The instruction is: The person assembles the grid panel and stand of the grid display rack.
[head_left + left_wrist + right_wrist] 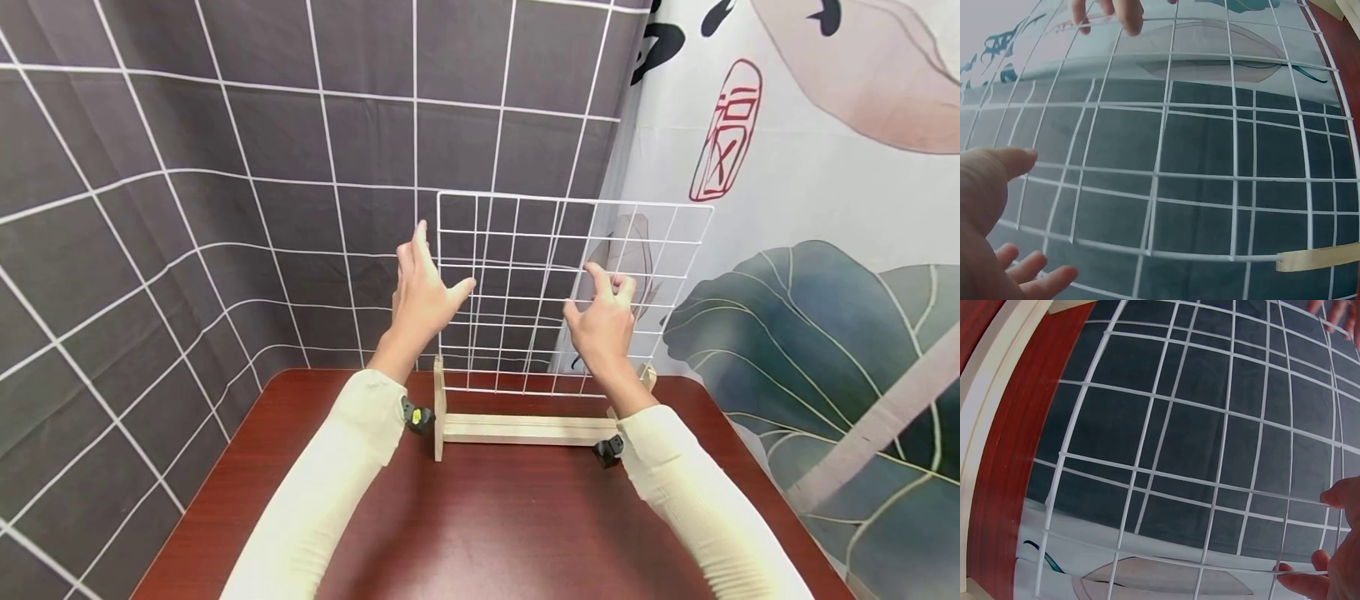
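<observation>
A white wire grid panel [573, 199] stands upright, tilted slightly back, with its lower corners at the two end pieces of a pale wooden stand [525, 429]. My left hand [423, 292] is beside the panel's left edge, fingers extended and thumb spread toward the wires; the left wrist view shows nothing held in it. In front of the panel's right half is my right hand [603, 321], its fingers loosely bent. Its fingertips [1288, 578] lie close to or against the wires; whether they touch I cannot tell. The right end of the stand is partly hidden by my right forearm.
The stand rests on a dark red wooden table [510, 517]. Behind it hangs a grey curtain [367, 142] with white grid lines, easily confused with the wires. A white cloth with a painted leaf [817, 333] hangs at the right.
</observation>
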{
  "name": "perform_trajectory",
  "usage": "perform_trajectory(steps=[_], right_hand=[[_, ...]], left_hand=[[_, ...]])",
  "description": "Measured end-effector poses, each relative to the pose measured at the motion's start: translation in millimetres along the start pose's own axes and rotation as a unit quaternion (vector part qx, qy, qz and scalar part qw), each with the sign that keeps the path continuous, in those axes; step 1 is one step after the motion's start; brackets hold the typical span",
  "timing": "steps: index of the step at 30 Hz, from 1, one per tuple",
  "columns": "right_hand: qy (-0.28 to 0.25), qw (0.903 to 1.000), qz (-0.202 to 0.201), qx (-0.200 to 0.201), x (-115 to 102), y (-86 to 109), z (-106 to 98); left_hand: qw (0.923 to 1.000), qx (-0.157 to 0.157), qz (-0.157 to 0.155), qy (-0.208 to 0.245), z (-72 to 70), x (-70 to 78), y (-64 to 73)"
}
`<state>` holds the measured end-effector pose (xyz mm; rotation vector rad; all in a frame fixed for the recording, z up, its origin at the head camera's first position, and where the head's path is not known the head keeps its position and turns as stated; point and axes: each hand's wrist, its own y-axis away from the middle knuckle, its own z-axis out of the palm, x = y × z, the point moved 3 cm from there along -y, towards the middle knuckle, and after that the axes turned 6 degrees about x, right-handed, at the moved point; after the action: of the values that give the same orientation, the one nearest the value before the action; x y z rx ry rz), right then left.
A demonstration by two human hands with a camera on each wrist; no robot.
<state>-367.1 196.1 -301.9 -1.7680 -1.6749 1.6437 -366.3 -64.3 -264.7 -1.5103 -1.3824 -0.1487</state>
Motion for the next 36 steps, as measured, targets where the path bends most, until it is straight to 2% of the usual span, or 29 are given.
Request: perform_trajectory(steps=[4,9,13,17,20,26,36], right_hand=[[-0.001,1.0,0.001,0.001,-0.3,0.2,-1.1],[-0.002,1.0,0.0,0.002,0.0,-0.3,-2.1],[-0.004,1.0,0.001,0.0,0.3,-0.9,-2.1],[-0.003,1.0,0.002,-0.005,0.5,-0.5,-1.6],[-0.002,1.0,-0.001,-0.005,0.5,0.0,-1.4],[-0.004,1.0,-0.001,-0.004,-0.1,0.2,-1.7],[0.006,0.9997,-0.017,-0.017,1.2,0.0,-4.5]], left_hand=[[0.9994,0.004,0.002,-0.033,1.0,13.5,-3.8],[0.9972,0.01,0.013,-0.073,4.6,23.6,-8.2],[0.9929,0.02,0.028,-0.114,8.4,27.5,-8.9],[0.9887,0.024,0.021,-0.147,10.5,27.9,-7.4],[0.9898,0.023,0.008,-0.14,11.6,28.8,-6.4],[0.9947,0.036,-0.007,-0.096,14.6,29.6,-6.6],[0.9957,0.047,-0.002,-0.079,15.9,26.9,-8.7]])
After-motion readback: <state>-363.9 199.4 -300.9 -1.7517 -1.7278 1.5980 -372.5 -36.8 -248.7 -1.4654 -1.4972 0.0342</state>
